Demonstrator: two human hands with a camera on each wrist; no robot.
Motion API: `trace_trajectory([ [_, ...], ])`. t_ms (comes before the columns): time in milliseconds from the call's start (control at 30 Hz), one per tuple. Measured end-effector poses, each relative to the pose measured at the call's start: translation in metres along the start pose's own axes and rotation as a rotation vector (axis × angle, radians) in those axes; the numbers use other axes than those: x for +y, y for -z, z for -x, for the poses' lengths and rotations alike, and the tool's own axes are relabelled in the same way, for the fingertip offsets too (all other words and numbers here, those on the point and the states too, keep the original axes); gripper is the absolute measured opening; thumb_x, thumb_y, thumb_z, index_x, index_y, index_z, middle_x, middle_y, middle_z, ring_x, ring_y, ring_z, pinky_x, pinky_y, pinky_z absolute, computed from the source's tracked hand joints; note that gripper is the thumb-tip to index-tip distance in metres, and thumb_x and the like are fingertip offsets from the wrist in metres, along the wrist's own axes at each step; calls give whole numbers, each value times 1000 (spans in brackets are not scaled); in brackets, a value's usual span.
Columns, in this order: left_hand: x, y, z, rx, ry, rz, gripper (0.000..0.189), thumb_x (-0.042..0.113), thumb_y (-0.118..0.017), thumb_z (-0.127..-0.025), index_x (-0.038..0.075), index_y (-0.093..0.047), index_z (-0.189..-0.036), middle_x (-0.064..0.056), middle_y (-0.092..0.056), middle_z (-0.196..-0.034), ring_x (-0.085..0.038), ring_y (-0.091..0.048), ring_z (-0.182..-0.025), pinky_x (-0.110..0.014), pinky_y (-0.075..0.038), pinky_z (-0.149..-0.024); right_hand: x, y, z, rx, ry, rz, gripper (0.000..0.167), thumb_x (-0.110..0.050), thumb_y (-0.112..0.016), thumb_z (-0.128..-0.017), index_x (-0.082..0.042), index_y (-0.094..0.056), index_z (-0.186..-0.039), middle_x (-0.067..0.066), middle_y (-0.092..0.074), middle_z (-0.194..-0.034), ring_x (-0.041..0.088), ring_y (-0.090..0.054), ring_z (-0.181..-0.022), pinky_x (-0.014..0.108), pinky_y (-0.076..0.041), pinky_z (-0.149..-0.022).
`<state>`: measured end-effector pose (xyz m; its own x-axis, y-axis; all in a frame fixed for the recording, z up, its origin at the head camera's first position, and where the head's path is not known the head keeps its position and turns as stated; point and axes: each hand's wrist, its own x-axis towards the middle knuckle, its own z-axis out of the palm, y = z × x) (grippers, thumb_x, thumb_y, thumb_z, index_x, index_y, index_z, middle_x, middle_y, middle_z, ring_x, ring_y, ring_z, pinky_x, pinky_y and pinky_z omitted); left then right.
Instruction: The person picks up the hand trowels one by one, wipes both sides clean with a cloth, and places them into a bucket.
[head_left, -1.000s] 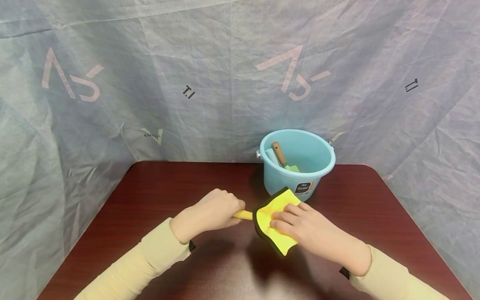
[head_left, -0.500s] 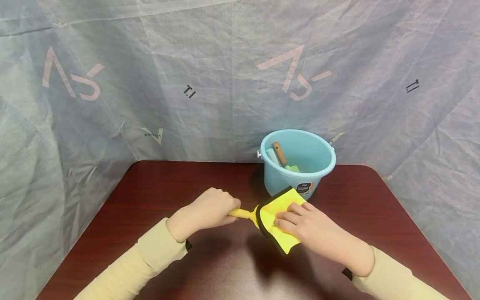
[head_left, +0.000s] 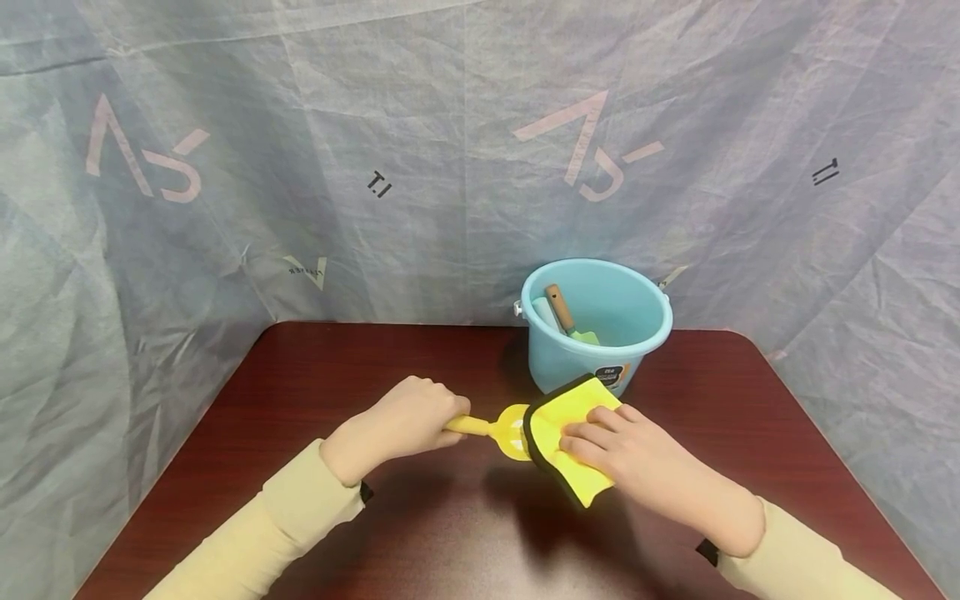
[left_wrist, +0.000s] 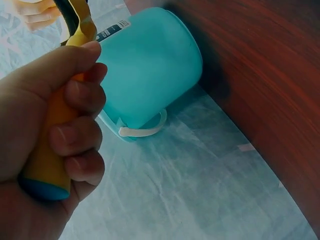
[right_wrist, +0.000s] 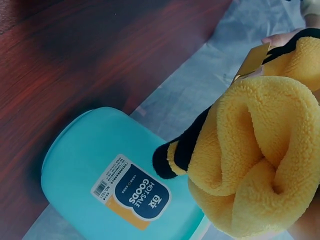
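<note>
In the head view my left hand (head_left: 401,423) grips a small yellow shovel (head_left: 512,432) by its handle. Its rounded, shiny head points to the right. The left wrist view has curled fingers around the handle (left_wrist: 50,145), which ends in blue. My right hand (head_left: 648,467) holds a fluffy yellow cloth (head_left: 558,412) with black edging, bunched over the far part of the shovel's head. That part is hidden by the cloth. Both hands are raised above the table, in front of a light blue bucket (head_left: 555,362).
The bucket stands at the back of the dark red table (head_left: 360,358). Inside it lie a wooden-handled tool (head_left: 558,306) with a green end and a pale blue piece (head_left: 544,313). A grey fabric sheet (head_left: 435,208) hangs behind and at both sides.
My left hand has drawn the shovel leftward, so more of its yellow head shows beyond the cloth. The right hand with the cloth has shifted slightly right.
</note>
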<state>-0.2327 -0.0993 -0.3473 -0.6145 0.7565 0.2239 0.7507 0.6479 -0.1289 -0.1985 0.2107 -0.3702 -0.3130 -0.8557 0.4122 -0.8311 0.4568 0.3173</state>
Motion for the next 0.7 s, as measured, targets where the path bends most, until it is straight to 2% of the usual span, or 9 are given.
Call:
trace_trajectory([
  [200, -2, 3, 5, 9, 3, -20, 26, 24, -75, -72, 21, -51, -63, 12, -36, -51, -7, -32, -46, -23, -29, -43, 1, 1, 6, 20, 2, 5, 54, 7, -63, -63, -17, -63, -112, -3, -63, -107, 20, -53, -92, 36, -42, -74],
  [500, -6, 10, 13, 28, 6, -31, 28, 22, -76, -71, 20, -49, -62, 11, -35, -51, -8, -31, -46, -24, -29, -43, 2, 4, 15, 33, -34, -13, 59, 9, -68, -58, -15, -63, -112, -2, -63, -107, 20, -53, -92, 35, -41, -71],
  [700, -8, 12, 18, 11, 23, -33, 28, 23, -76, -71, 21, -49, -63, 12, -34, -51, -8, -31, -47, -24, -29, -43, 3, 7, 19, 24, -57, -9, 61, 10, -69, -56, -14, -62, -112, -1, -63, -107, 20, -53, -91, 35, -40, -71],
])
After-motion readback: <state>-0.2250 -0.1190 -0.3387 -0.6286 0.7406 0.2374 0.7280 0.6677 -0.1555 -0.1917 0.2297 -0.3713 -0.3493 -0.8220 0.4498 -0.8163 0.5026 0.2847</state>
